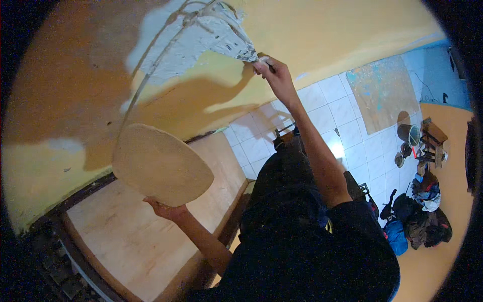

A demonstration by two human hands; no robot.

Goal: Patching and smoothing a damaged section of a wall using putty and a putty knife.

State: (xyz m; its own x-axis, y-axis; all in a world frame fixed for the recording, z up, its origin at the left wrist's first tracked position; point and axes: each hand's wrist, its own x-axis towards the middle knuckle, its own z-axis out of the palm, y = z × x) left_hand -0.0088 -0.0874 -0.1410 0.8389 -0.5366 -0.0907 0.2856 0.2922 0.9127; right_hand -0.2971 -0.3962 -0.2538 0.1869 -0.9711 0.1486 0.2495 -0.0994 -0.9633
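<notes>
My right hand (277, 79) reaches up to the wall, its fingers closed round the handle of a putty knife (248, 54). The blade end is smeared with pale filler and meets the edge of a white plastered patch (181, 53) on the yellow wall. Small dark marks show in that patch near the blade. Lower left, my left hand (163, 209) grips the lower edge of a tan rounded board (158, 163), with its thumb outside and the other fingers mostly hidden behind it. A pale looped cord (168, 43) hangs across the patch and runs down to the board's edge.
Below the board lies a broad pale wooden surface (201, 166) with a dark edge. White floor tiles (327, 100) stretch to the right, with a paint-spotted sheet (382, 93), a bucket (413, 135), a small wooden stool (432, 138) and a heap of clothes and bags (417, 216).
</notes>
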